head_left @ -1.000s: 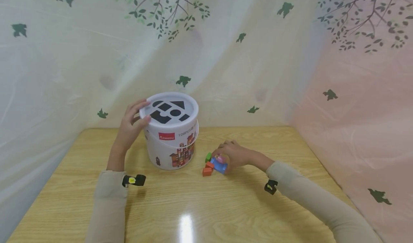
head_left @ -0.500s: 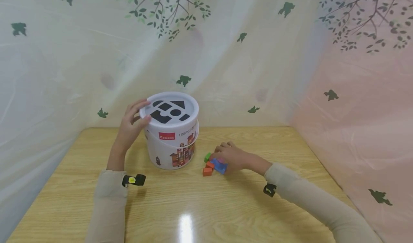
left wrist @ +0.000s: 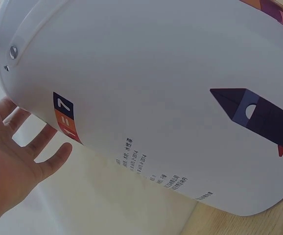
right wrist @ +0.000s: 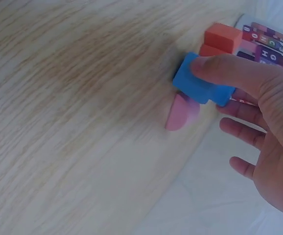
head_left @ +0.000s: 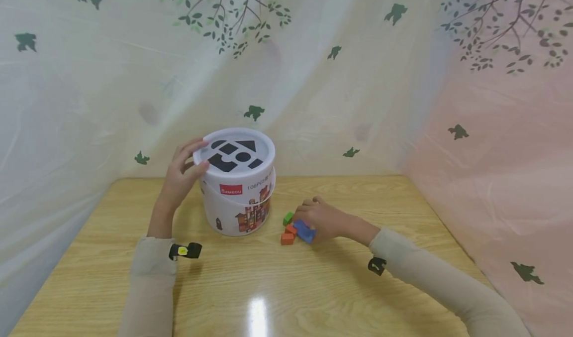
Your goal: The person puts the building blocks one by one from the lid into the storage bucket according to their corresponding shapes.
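A white toy-block bucket (head_left: 235, 192) stands upright on the table, its lid (head_left: 250, 150) on and printed with black shapes. My left hand (head_left: 179, 175) rests against the lid's rim at the left, thumb and fingertips touching it; in the left wrist view its loosely spread fingers lie beside the bucket wall. My right hand (head_left: 324, 218) pinches a blue notched block (right wrist: 193, 83), the thumb on its upper face. Beside that block a pink half-round block (right wrist: 179, 112) lies on the table. Two orange blocks (head_left: 287, 238) and a green block (head_left: 288, 219) sit just left of the blue one.
The wooden table (head_left: 268, 282) reaches back to a pale curtain (head_left: 304, 88) printed with leaves and branches. A thin white carrying handle (head_left: 274, 182) hangs down against the bucket's front.
My right hand has lowered slightly over the blocks, fingers closing around the blue block. The pink block, visible earlier in the head view, is now mostly hidden there. My left hand stays on the rim.
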`<action>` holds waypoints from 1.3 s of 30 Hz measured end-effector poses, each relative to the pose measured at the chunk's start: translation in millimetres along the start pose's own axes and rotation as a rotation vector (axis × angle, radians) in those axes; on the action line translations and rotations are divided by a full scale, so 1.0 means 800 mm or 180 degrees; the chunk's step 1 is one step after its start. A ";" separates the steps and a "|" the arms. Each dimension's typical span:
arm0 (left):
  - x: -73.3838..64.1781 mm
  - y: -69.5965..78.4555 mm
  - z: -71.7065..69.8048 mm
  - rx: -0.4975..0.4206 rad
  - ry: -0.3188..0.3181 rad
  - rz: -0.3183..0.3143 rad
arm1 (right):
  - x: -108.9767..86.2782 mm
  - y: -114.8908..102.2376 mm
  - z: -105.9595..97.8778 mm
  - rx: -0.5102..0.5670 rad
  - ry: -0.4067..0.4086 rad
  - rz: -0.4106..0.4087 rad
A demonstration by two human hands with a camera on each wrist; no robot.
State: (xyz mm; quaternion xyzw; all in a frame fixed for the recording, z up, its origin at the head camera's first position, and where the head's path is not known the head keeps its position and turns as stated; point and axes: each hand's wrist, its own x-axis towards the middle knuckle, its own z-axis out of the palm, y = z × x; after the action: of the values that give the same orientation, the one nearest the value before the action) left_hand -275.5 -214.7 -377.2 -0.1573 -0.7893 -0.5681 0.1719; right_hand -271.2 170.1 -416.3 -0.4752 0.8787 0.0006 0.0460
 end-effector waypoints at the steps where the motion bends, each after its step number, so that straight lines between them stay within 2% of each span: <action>1: 0.000 0.000 0.000 0.0001 -0.0001 -0.0005 | -0.001 0.000 -0.002 0.0030 0.0001 0.0026; 6: 0.000 0.001 0.001 0.0009 -0.0012 0.0008 | -0.005 0.000 -0.014 0.0162 0.0094 0.0157; 13: 0.001 0.002 0.000 -0.0082 -0.0026 0.0002 | -0.010 -0.002 -0.038 0.0221 0.0666 0.0087; 16: 0.001 0.001 0.000 -0.0090 -0.0029 -0.0005 | -0.011 -0.006 -0.054 0.0377 0.0875 0.0079; 22: 0.001 0.001 0.000 -0.0088 -0.0016 0.0004 | -0.009 -0.016 -0.096 0.0773 0.1135 0.0078; 29: 0.001 -0.001 0.000 -0.0085 0.0004 0.0028 | 0.011 -0.022 -0.148 0.1211 0.1473 -0.0193; 34: 0.000 -0.002 0.000 -0.0072 0.0006 0.0038 | 0.037 -0.023 -0.177 0.1556 0.1445 -0.0143; 39: 0.000 -0.002 0.001 -0.0074 0.0010 0.0030 | 0.067 -0.021 -0.194 0.1729 0.1370 -0.0175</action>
State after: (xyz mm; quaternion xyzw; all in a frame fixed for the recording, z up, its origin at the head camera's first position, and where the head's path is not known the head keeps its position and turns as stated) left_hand -276.2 -214.8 -378.8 -0.1621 -0.7816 -0.5767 0.1739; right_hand -299.2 108.9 -265.2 -0.4583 0.8232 -0.3348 -0.0155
